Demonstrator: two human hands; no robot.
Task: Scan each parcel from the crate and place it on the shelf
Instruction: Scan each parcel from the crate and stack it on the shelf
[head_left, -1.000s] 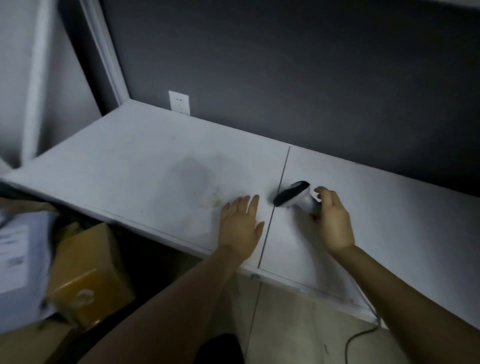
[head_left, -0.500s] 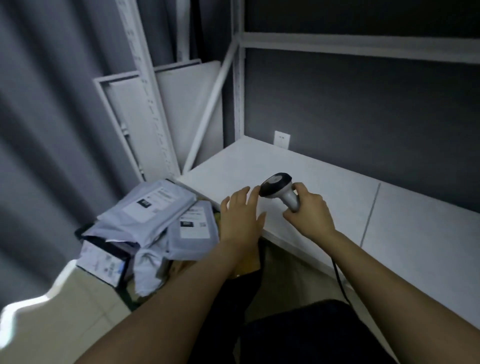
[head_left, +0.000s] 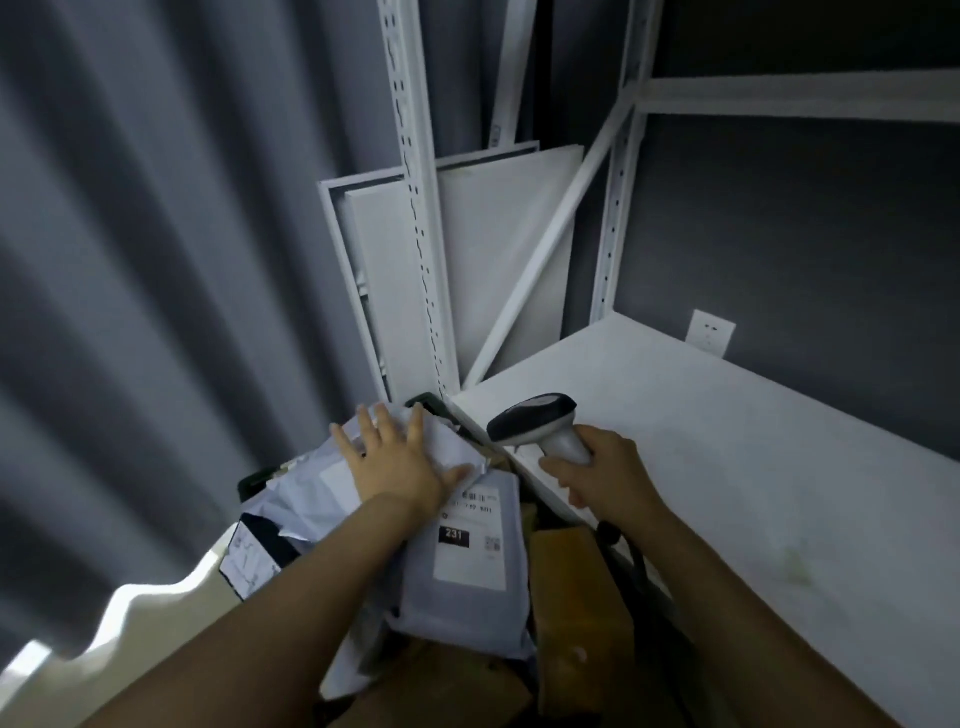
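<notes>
A dark crate (head_left: 254, 480) left of the shelf holds several parcels. My left hand (head_left: 397, 460) lies flat with spread fingers on a crumpled white mailer bag (head_left: 447, 447) at the top of the pile. Just below it sits a grey mailer (head_left: 467, 587) with a white label reading 231. Brown cardboard boxes (head_left: 571, 613) fill the crate's right side. My right hand (head_left: 605, 483) grips the handle of a grey barcode scanner (head_left: 535, 418), whose dark head points left over the corner of the white shelf board (head_left: 727, 457).
White shelf uprights (head_left: 415, 208) and a diagonal brace (head_left: 550, 239) rise behind the crate, with spare white boards (head_left: 493, 260) leaning against them. A wall socket (head_left: 709, 332) sits above the shelf's back edge. Grey curtain (head_left: 156, 260) hangs at left. The scanner cable (head_left: 631, 556) drops beside the shelf.
My view swung left from the shelf to the crate. My left hand left the shelf board and came down on the top white mailer. My right hand lifted the scanner off the shelf.
</notes>
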